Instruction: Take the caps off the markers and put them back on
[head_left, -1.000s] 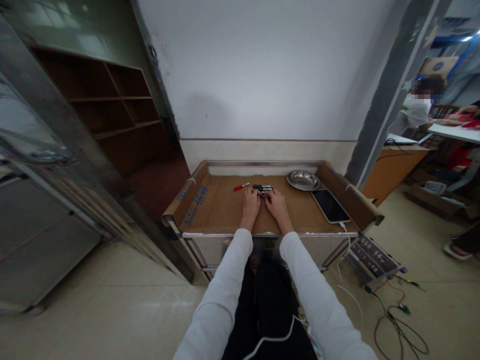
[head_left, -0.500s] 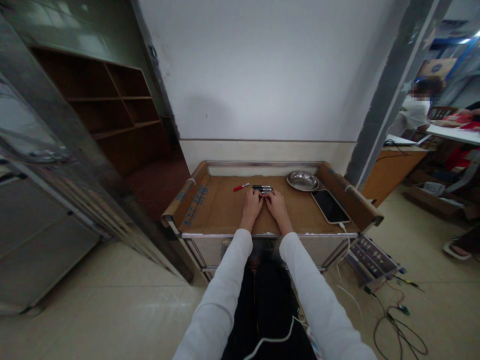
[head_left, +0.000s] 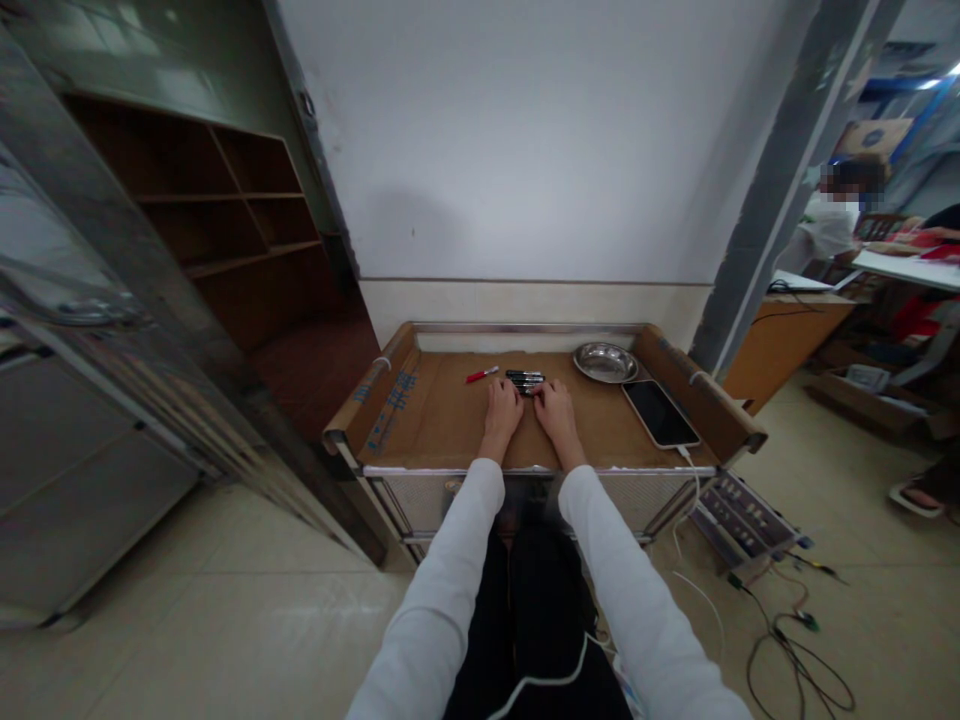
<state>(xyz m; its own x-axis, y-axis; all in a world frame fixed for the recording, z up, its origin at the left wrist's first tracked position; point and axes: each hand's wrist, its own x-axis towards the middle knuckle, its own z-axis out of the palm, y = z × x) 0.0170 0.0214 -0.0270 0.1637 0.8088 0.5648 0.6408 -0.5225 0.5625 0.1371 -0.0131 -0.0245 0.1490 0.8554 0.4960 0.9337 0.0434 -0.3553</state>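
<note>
Several black marker pens (head_left: 524,375) lie side by side, crosswise, on the cardboard-covered cart top. My left hand (head_left: 502,408) has its fingers closed at the left end of the nearest black marker. At the other end of that pen, the curled fingers of my right hand (head_left: 553,408) pinch it. Fingers cover part of this nearest pen, which lies close against the row. A red marker pen (head_left: 481,374) with a white part rests apart, to the left of the black ones.
A shiny metal bowl (head_left: 605,362) stands at the back right of the cart (head_left: 427,430). In front of it lies a phone (head_left: 661,413) with a white cable. A power box (head_left: 750,520) and loose cables are on the floor at right. A seated person (head_left: 832,215) is farther off.
My hands have moved slightly apart, the right one a little to the right. More of the near black pens shows between the fingers. The red marker, bowl and phone stay put.
</note>
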